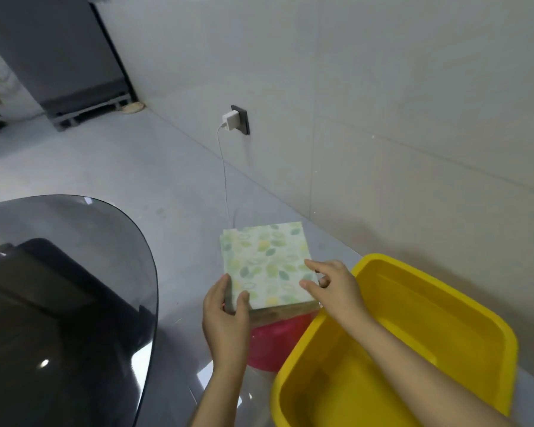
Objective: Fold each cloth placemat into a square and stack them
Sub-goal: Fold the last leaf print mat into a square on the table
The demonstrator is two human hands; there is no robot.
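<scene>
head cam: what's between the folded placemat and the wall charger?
Bare grey floor, crossed only by the white cable that drops from the charger and runs behind the folded placemat. Seen in the head view.

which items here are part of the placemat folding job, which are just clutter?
Part of the job:
- folded leaf-print placemat
- left hand, gripping its near corner
- right hand, fingers on its right edge

Just lying about:
- yellow tub
- red tub, below the placemat
- white charger and cable at the wall socket
- glass table
</scene>
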